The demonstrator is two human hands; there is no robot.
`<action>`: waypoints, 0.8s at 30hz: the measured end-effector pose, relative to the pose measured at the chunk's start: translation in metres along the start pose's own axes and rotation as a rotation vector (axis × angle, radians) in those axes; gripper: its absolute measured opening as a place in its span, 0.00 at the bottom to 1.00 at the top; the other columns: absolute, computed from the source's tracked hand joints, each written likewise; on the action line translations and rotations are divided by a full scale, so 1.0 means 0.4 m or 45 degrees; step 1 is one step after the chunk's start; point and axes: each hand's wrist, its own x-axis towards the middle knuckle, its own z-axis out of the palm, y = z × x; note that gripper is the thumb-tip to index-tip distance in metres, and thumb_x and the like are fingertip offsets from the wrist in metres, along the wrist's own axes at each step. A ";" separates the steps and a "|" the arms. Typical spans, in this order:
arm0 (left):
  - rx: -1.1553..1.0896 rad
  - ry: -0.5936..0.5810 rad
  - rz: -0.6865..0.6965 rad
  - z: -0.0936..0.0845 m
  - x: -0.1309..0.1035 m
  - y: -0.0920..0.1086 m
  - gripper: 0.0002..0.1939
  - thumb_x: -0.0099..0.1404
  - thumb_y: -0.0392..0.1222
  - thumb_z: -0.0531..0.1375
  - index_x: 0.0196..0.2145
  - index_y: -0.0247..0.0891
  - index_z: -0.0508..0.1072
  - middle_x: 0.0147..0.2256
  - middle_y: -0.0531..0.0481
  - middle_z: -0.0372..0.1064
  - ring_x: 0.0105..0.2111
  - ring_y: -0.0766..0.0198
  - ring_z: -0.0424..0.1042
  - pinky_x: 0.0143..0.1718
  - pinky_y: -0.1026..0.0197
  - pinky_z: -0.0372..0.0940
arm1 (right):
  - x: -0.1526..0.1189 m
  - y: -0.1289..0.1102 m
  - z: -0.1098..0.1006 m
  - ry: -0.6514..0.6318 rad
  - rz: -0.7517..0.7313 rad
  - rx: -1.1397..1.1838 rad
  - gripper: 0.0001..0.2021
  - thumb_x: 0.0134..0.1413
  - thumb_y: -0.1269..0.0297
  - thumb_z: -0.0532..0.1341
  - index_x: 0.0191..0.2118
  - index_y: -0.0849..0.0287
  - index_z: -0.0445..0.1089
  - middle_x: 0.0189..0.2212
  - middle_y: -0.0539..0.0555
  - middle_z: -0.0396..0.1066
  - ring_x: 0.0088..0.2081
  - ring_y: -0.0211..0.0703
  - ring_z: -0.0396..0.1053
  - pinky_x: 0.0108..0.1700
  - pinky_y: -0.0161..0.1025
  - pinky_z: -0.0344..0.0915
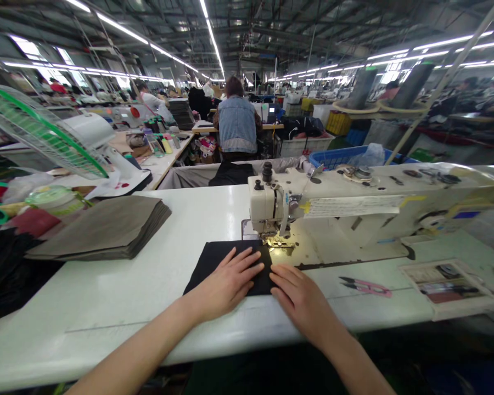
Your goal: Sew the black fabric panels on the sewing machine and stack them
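Note:
A black piece of fabric (213,259) lies flat on the pale sewing table, its far right corner at the presser foot (267,239) of the sewing machine (337,189). My left hand (229,278) rests flat on top of this fabric, fingers stretched out and a little apart. At the fabric's right edge, my right hand (299,293) touches it with extended fingertips, the hand itself lying over the table. The machine's lamp lights the needle area, where the needle itself is too small to make out. Pink-handled thread snips (368,287) lie to the right of my right hand.
A stack of grey-brown fabric pieces (102,227) sits at left, near a white and green fan (86,129). A tool tray (450,286) is at right. Behind the machine stands a blue basket (337,157). Ahead, a person in a denim vest (237,123) sits facing away.

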 end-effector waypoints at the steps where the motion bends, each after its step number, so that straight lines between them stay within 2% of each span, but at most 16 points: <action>1: -0.012 -0.029 0.058 0.001 -0.013 0.014 0.25 0.75 0.39 0.50 0.67 0.48 0.60 0.69 0.48 0.52 0.70 0.53 0.47 0.69 0.39 0.44 | -0.016 -0.006 -0.007 -0.007 -0.012 0.001 0.16 0.68 0.66 0.56 0.56 0.56 0.72 0.54 0.58 0.74 0.56 0.51 0.71 0.58 0.53 0.70; 3: -0.028 -0.070 0.133 0.003 -0.036 0.037 0.25 0.75 0.39 0.50 0.67 0.48 0.60 0.69 0.50 0.52 0.70 0.54 0.47 0.70 0.41 0.45 | -0.039 -0.017 -0.021 -0.026 -0.033 -0.003 0.16 0.69 0.66 0.55 0.57 0.56 0.71 0.55 0.57 0.74 0.57 0.51 0.70 0.59 0.53 0.69; 7: -0.013 -0.052 0.093 0.003 -0.043 0.040 0.23 0.76 0.42 0.51 0.67 0.47 0.61 0.69 0.50 0.53 0.70 0.53 0.49 0.69 0.41 0.45 | -0.029 -0.018 -0.029 -0.052 -0.064 -0.043 0.14 0.69 0.66 0.55 0.55 0.58 0.72 0.52 0.58 0.75 0.53 0.51 0.71 0.56 0.52 0.70; 13: 0.020 -0.018 0.086 0.001 0.004 -0.034 0.23 0.77 0.43 0.49 0.67 0.46 0.61 0.68 0.49 0.54 0.69 0.56 0.50 0.69 0.41 0.44 | 0.048 0.015 -0.010 -0.051 0.023 -0.116 0.12 0.68 0.65 0.56 0.50 0.57 0.74 0.44 0.58 0.73 0.46 0.51 0.70 0.49 0.51 0.70; 19: -0.012 0.004 0.045 -0.013 0.053 -0.090 0.22 0.76 0.42 0.50 0.65 0.45 0.64 0.67 0.47 0.56 0.69 0.54 0.52 0.69 0.40 0.46 | 0.111 0.042 0.007 -0.063 0.081 -0.197 0.09 0.65 0.66 0.60 0.48 0.56 0.75 0.44 0.57 0.73 0.47 0.52 0.68 0.49 0.50 0.67; 24: -0.074 0.028 0.048 -0.023 0.088 -0.135 0.22 0.76 0.43 0.50 0.64 0.45 0.66 0.67 0.47 0.56 0.69 0.53 0.53 0.69 0.41 0.45 | 0.138 0.046 0.010 -0.100 0.154 -0.225 0.09 0.65 0.65 0.61 0.48 0.54 0.75 0.43 0.56 0.72 0.46 0.51 0.68 0.48 0.49 0.65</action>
